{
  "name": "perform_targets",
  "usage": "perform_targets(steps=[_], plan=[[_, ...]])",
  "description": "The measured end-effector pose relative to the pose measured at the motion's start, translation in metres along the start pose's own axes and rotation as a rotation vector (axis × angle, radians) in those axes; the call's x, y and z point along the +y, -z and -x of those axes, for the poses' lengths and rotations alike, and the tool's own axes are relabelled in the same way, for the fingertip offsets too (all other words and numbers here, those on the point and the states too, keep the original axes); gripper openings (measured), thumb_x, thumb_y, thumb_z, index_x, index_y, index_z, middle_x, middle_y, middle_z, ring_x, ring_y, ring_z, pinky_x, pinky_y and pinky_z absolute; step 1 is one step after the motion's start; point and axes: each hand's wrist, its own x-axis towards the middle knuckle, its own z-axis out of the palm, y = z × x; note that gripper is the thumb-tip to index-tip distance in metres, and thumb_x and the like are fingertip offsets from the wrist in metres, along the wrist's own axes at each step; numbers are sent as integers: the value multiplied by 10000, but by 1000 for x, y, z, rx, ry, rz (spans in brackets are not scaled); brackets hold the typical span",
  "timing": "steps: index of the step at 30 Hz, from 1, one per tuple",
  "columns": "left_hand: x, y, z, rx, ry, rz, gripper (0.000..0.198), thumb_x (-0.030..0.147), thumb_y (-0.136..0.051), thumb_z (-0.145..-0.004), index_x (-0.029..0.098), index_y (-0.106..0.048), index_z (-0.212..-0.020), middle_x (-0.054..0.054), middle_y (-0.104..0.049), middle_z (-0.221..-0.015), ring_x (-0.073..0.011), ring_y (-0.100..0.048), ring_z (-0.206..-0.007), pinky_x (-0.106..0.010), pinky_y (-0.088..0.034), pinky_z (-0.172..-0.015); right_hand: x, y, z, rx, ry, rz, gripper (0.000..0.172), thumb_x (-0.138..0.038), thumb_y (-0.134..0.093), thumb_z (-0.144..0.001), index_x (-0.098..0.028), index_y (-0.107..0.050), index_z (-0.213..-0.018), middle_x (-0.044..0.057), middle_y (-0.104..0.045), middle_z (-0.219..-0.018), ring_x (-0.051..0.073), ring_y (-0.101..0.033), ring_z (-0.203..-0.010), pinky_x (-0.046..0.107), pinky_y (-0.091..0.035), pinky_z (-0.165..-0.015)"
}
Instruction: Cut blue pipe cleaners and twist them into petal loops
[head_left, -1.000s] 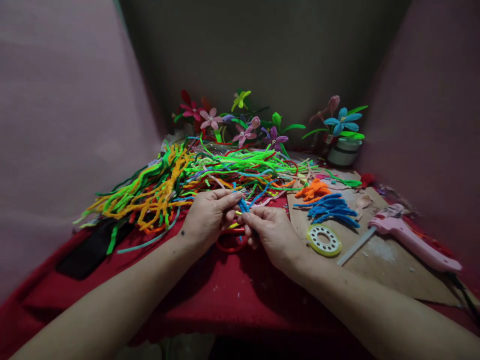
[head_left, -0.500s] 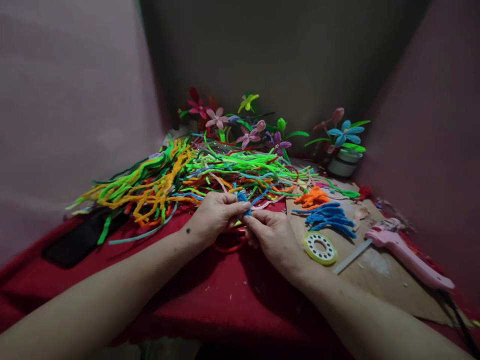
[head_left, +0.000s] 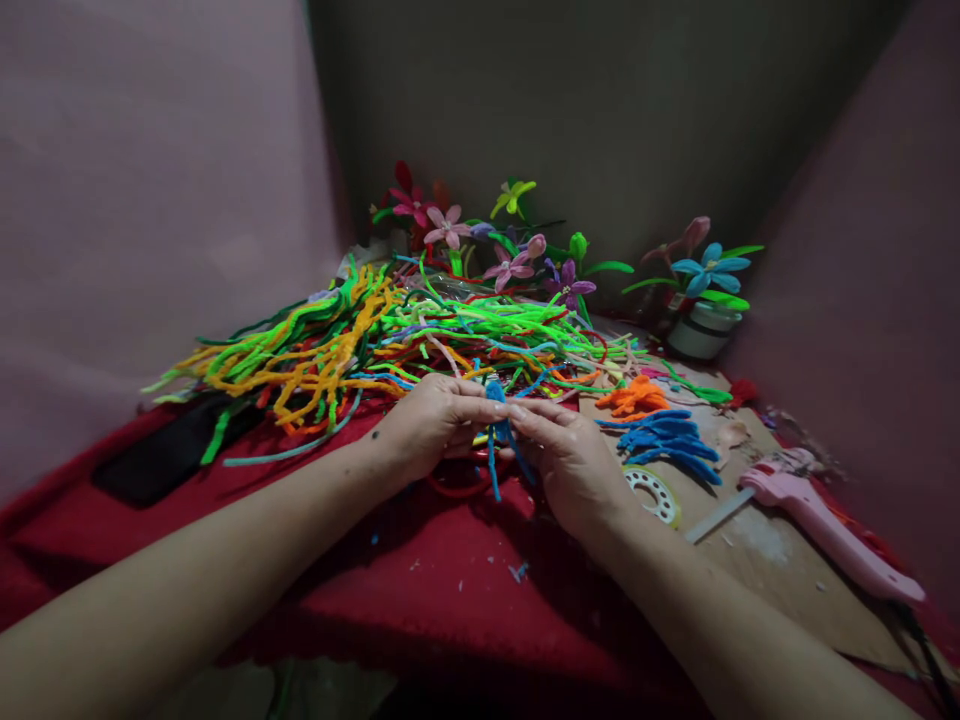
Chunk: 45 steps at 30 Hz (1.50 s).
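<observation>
Between my fingertips is a blue pipe cleaner, its upper part folded into a fuzzy loop and its thin ends hanging down. My left hand pinches it from the left. From the other side my right hand grips it with thumb and index finger, the two hands' fingertips meeting. Under the hands a red ring-shaped handle lies on the cloth, mostly hidden. To the right are bent blue pipe cleaner pieces and orange pieces.
A pile of colourful pipe cleaners spreads behind my hands. Pipe cleaner flowers and a pot stand at the back. On the right, cardboard bears a pink glue gun and a tape roll. A dark phone lies left.
The blue pipe cleaner has turned in my fingers, so its ends now hang down. Small blue bits now lie on the red cloth. The view has shifted slightly left.
</observation>
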Motion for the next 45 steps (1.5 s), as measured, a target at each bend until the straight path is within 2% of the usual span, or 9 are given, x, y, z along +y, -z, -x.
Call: perform_targets(steps=[4,9,15,19,23,31,35,40,45], plan=[[0,-2,2,-106,50,-122,172,259,-649,-686,123,-579,-607,91,-280,-380,-9,-170,-325,-180,-105,-341,-8,-1,1,6,23,79,243,-277,-746,-574,-166,-702,-786,-3,-647,-640,93,-515,-533,244,-394,-543],[0,-4,5,-185,98,-141,248,246,-622,-714,154,-472,-539,88,-296,-379,-22,-199,-312,-195,-132,-337,-11,-3,2,65,138,198,117,-240,-730,-570,-150,-689,-631,3,-638,-625,115,-535,-592,264,-408,-598],[-1,-5,6,-349,150,-165,252,251,-632,-709,147,-484,-534,83,-305,-381,-24,-207,-322,-203,-125,-345,-12,-3,0,173,266,196,144,-262,-700,-620,-146,-623,-582,-57,-505,-467,56,-374,-439,223,-302,-462],[1,-7,8,-293,126,-179,271,205,-617,-689,152,-450,-483,76,-296,-361,-26,-206,-311,-212,-116,-347,-11,0,0,110,198,159,160,-291,-700,-630,-151,-627,-610,-59,-477,-460,59,-365,-431,222,-267,-439],[2,-5,6,-247,148,-128,278,182,-595,-673,160,-426,-454,75,-280,-346,-27,-182,-298,-214,-113,-343,-9,-1,2,-52,56,126,170,-293,-725,-602,-144,-645,-623,-12,-585,-560,92,-469,-493,248,-359,-498],[9,1,10,-286,110,-320,324,303,-612,-720,157,-436,-491,67,-294,-400,-31,-193,-353,-225,-100,-378,-14,0,-3,61,90,97,188,-269,-751,-557,-131,-627,-583,-19,-573,-509,79,-465,-434,231,-356,-441],[13,3,14,-296,34,-472,277,361,-576,-757,138,-552,-594,51,-353,-442,-42,-252,-383,-213,-147,-384,-15,8,-10,94,96,56,189,-275,-735,-566,-129,-630,-624,-18,-569,-515,78,-455,-421,231,-344,-424],[11,2,13,-179,-18,-398,312,441,-492,-810,152,-548,-706,36,-465,-496,-49,-364,-391,-175,-231,-374,-15,10,-12,81,83,3,176,-256,-734,-555,-129,-635,-626,-14,-575,-523,82,-465,-432,234,-355,-428],[4,-3,8,-160,2,-281,248,398,-533,-789,151,-563,-793,20,-543,-596,-22,-332,-366,-162,-222,-357,-14,7,-8,41,103,27,163,-264,-719,-589,-130,-639,-636,-2,-598,-550,84,-478,-447,230,-367,-438]])
